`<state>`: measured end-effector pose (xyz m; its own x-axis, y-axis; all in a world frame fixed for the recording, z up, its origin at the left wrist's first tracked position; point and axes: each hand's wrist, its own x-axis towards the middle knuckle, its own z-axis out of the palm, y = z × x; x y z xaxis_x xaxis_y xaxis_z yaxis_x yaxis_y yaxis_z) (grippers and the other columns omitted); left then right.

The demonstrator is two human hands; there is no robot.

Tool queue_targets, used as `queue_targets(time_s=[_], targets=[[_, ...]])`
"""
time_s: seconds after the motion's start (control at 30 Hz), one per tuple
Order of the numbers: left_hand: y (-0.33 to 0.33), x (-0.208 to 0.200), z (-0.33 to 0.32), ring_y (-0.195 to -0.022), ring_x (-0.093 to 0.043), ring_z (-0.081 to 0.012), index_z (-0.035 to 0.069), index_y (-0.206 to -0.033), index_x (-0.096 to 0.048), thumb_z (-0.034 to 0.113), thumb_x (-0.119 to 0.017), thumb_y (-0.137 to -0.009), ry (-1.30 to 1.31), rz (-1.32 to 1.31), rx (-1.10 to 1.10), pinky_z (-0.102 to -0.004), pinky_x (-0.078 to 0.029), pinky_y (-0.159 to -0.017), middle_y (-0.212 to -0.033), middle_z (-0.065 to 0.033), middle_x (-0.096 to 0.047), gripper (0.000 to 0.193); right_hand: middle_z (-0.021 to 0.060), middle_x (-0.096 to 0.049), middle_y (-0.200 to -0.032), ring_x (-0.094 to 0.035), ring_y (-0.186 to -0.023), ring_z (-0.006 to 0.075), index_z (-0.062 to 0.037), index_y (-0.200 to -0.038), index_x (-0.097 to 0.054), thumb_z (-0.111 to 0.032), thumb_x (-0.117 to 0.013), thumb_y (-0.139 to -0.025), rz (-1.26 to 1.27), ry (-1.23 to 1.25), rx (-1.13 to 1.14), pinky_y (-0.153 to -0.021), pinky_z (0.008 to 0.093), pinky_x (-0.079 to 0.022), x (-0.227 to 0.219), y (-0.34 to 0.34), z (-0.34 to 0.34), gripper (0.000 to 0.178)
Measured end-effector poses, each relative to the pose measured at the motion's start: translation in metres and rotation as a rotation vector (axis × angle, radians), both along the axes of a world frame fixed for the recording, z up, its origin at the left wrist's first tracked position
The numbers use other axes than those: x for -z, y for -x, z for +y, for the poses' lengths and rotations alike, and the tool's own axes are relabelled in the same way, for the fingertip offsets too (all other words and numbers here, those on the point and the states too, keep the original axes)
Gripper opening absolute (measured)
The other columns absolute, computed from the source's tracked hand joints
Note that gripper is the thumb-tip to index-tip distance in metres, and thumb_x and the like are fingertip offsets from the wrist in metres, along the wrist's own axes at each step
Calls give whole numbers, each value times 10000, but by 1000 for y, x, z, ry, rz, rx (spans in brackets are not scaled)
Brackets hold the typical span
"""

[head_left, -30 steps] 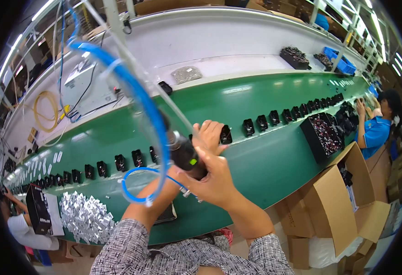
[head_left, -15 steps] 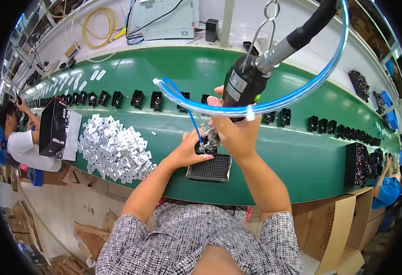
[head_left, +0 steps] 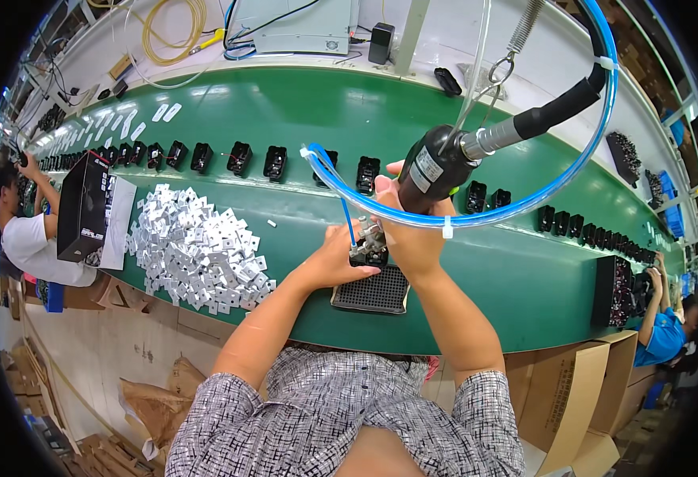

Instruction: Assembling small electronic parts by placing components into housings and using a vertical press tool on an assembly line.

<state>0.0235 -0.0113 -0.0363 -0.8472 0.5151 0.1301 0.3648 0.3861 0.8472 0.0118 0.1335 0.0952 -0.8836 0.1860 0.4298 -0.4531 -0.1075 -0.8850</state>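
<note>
My right hand [head_left: 414, 242] is wrapped round a black electric screwdriver [head_left: 436, 168] that hangs from a spring. Its metal tip end reaches down into a small black plastic housing [head_left: 374, 257] on the bench. My left hand [head_left: 334, 262] holds this housing from its left side, thumb along the near edge; the fingers behind are partly hidden. A blue air tube [head_left: 349, 224] runs down to the screwdriver's tip. Just nearer to me than the housing lies a black tray with a grid of small holes [head_left: 371, 291]. The screw itself cannot be made out.
Left on the green bench [head_left: 317, 318] spreads a heap of small white square pieces [head_left: 198, 253]. A row of black housings [head_left: 276, 163] crosses the bench behind my hands. Black boxes [head_left: 85, 208] stand at both sides. Co-workers sit at far left and far right.
The whole view has shifted slightly. The screwdriver now appears lower and farther right, leaning more to the right. Both hands keep their hold, and the tip end stays at the housing.
</note>
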Motion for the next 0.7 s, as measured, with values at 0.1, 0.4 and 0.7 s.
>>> queue_targets(time_s=[0.1, 0.4, 0.7], targets=[[1, 4, 1, -1256, -529, -332, 89, -1546, -429, 269, -874, -751, -28, -2, 2, -455, -291, -1115, -1449, -162, -544, 929, 77, -707, -871, -620, -628, 103, -5, -1126, -657, -42, -726, -913, -2, 24, 0, -570, 235, -521, 1, 0, -1, 227], [2, 14, 2, -1223, -540, -317, 92, -1510, -443, 270, -872, -749, -29, 5, 2, -448, -302, -1092, -1418, -141, -560, 892, 72, -702, -871, -612, -615, 114, 0, -1099, -655, -41, -720, -917, 33, -39, -21, -556, 242, -508, 15, 7, 3, 198], [1, 7, -1, -1178, -550, -274, 96, -1373, -506, 295, -858, -763, -37, 18, 16, -434, -305, -1059, -1330, -81, -557, 732, 57, -685, -830, -592, -573, 105, -5, -1110, -642, -49, -705, -932, 41, 5, -51, -532, 231, -483, -51, -4, 8, 194]])
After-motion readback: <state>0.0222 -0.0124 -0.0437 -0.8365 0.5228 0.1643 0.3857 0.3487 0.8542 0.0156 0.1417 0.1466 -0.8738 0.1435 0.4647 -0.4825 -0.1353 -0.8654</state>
